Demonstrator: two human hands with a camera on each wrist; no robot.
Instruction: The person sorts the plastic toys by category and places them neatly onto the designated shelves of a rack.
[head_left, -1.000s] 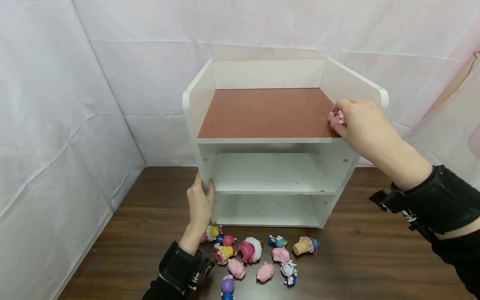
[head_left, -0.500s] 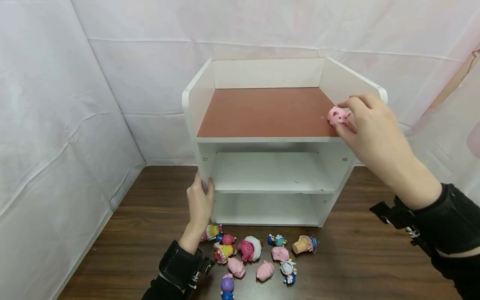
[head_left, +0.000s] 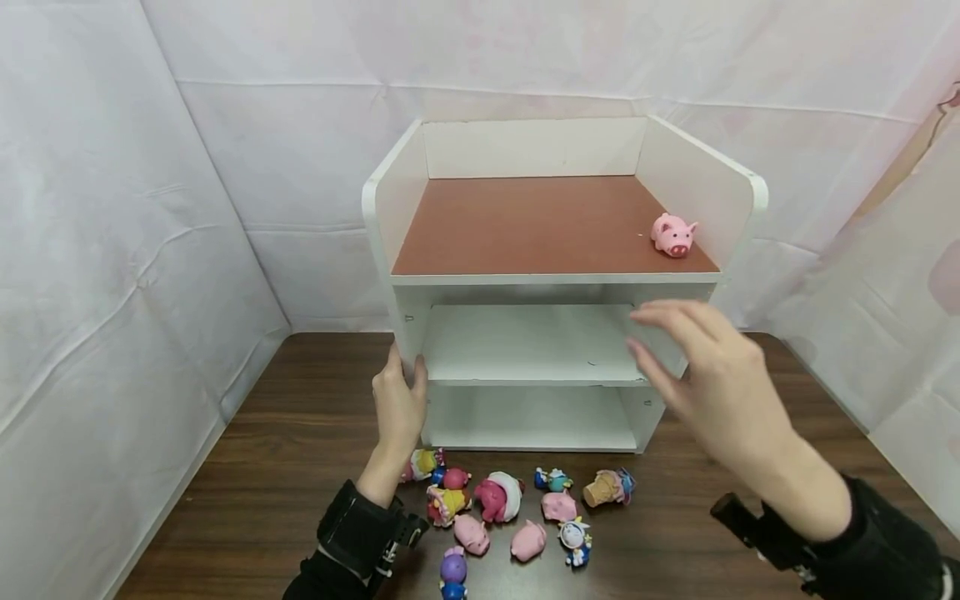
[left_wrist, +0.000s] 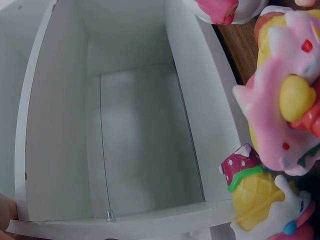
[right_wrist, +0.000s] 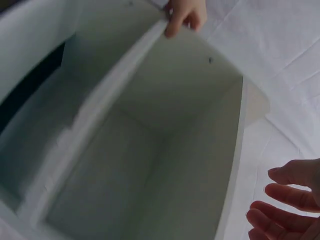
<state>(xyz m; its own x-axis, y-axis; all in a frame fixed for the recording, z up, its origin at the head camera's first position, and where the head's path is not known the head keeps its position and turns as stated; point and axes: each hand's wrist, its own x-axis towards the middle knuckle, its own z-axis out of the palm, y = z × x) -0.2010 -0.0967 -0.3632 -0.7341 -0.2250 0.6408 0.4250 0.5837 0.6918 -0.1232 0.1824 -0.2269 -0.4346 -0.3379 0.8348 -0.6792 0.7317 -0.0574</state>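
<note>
You've a shelf [head_left: 525, 342] at your L hand [head_left: 399, 404], pig [head_left: 673, 236] on top, past your R hand [head_left: 708, 379]; table [head_left: 300, 450] under shelf has toys [head_left: 492, 502] btwn hands, nearer you.

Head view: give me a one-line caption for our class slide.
Pink toy pig on the brown top of a white shelf unit, left hand gripping the unit's side, right hand empty.

No readable text, labels, numbers or signs visible
</note>
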